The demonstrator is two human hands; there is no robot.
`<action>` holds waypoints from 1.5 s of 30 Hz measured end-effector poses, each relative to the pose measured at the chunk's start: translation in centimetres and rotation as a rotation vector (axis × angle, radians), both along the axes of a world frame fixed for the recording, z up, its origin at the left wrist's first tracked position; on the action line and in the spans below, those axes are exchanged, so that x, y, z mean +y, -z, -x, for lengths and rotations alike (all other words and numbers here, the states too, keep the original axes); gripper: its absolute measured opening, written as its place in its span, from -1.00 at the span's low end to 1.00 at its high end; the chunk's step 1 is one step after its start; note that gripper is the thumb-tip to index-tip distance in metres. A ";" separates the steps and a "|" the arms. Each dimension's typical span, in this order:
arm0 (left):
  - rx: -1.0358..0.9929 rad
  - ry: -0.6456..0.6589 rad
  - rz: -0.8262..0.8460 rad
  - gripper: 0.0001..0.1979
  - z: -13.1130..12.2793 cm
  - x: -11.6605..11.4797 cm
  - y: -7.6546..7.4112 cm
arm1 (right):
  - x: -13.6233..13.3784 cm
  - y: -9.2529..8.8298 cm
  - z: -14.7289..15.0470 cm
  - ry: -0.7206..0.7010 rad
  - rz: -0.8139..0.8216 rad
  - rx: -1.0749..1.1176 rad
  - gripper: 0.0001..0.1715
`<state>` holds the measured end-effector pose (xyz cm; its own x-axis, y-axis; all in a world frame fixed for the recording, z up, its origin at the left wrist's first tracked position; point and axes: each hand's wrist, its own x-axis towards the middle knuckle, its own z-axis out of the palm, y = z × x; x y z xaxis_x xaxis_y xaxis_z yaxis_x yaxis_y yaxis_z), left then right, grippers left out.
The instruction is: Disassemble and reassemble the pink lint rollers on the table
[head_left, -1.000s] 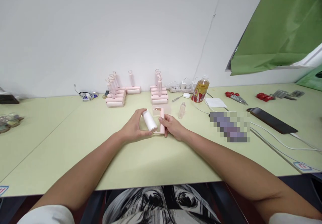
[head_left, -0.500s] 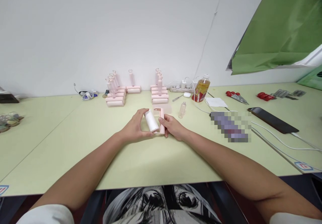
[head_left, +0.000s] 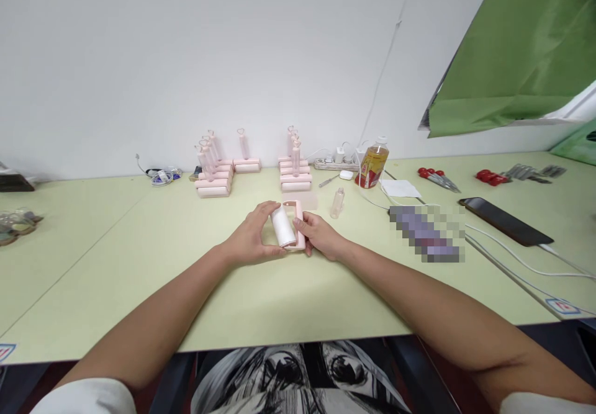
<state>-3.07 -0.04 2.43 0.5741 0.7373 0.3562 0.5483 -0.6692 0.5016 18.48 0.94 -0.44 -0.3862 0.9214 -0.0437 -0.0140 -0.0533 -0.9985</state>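
My left hand (head_left: 251, 235) is closed around a white paper roll (head_left: 282, 226), thumb at its near end and fingers over its far end. My right hand (head_left: 320, 234) grips a pink plastic roller frame (head_left: 298, 228) that lies just right of the roll. The roll sits partly inside the frame. Both hands rest on the pale green table (head_left: 139, 259) near its middle. A small clear bottle (head_left: 337, 203) stands just beyond my right hand.
Groups of finished pink rollers (head_left: 213, 175) and more pink rollers (head_left: 295, 172) stand at the back. Also there: a power strip (head_left: 336, 164), an amber drink bottle (head_left: 373, 163), a white paper (head_left: 399, 189), red-handled tools (head_left: 436, 178), a black phone (head_left: 505, 221) with white cables (head_left: 521, 265).
My left hand has pushed the white roll to the right, closer into the pink frame. My right hand has hardly moved.
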 end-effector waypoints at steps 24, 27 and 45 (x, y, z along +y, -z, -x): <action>0.051 0.151 -0.017 0.04 -2.0 -1.4 0.3 | 0.1 0.0 -0.1 0.243 -0.203 -0.013 -0.58; 0.049 0.154 0.004 0.04 -2.0 -1.3 0.4 | -0.1 -0.1 0.5 0.267 -0.148 0.063 -0.62; 0.005 0.210 -0.073 -0.06 -2.6 -1.4 -0.2 | -0.8 -0.9 1.4 0.423 -0.139 0.190 -0.64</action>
<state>-0.47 -1.41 2.64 0.7141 0.5740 0.4008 0.3957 -0.8032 0.4452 17.05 0.12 0.45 0.0342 0.9915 0.1257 -0.1883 0.1299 -0.9735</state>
